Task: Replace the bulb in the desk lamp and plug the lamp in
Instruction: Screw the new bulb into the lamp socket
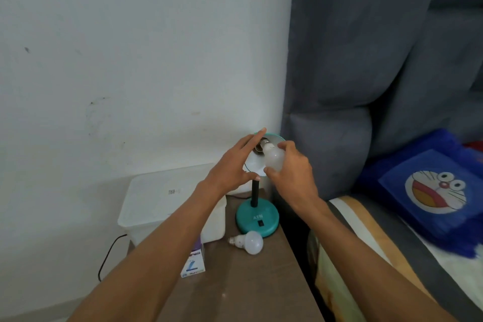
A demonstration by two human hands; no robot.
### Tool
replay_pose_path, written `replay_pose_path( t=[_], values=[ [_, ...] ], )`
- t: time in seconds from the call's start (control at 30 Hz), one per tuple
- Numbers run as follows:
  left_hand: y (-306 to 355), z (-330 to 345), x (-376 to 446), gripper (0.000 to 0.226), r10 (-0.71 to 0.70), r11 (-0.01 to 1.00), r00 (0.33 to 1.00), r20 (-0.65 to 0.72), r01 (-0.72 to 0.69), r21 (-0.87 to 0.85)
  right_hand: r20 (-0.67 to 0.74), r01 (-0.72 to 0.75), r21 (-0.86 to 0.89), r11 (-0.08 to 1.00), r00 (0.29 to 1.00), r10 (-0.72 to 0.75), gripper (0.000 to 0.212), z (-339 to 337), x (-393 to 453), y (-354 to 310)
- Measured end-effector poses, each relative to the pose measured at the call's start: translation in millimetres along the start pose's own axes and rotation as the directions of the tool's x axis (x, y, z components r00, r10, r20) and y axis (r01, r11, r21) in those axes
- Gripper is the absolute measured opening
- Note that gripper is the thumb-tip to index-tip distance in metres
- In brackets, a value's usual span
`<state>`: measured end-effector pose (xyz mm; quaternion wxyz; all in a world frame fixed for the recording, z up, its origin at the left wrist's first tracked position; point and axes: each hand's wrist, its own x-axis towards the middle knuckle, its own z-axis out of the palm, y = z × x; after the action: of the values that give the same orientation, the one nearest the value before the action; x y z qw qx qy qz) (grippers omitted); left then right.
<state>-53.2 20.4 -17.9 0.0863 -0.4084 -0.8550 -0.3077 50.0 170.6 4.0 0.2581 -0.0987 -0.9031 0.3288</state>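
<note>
Bulb point(273, 158), frosted white with a metal screw base, sits pinched in the right hand point(294, 172) at the lamp shade point(254, 165). Left hand point(232, 165) is spread open against the shade.

1. I have one view only, from the wide-angle camera worn on the person's head; there is no second view to share any part of the scene.
2. It looks forward and down, over both forearms, which enter from the bottom edge and meet near the middle.
3. The left hand point(230, 165) and right hand point(292, 172) sit close to centre, near the lens, at the desk lamp point(257, 217).
4. The brown tabletop point(248, 282) fills the lower middle, seen steeply from above.
5. The white wall point(130, 60) takes the upper left, the grey headboard point(366, 60) the upper right.
6. Straight edges bow toward the borders.
</note>
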Motion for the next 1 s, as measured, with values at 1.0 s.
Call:
replay_pose_path(
  t=[1.0],
  values=[
    [-9.5, 6.7, -6.6, 0.111, 0.024, 0.992, 0.998, -0.066, -0.032, -0.118, -0.114, -0.302, 0.215, 0.929, 0.937, 0.331, 0.047, 27.4, 6.3, -4.3]
  ],
)
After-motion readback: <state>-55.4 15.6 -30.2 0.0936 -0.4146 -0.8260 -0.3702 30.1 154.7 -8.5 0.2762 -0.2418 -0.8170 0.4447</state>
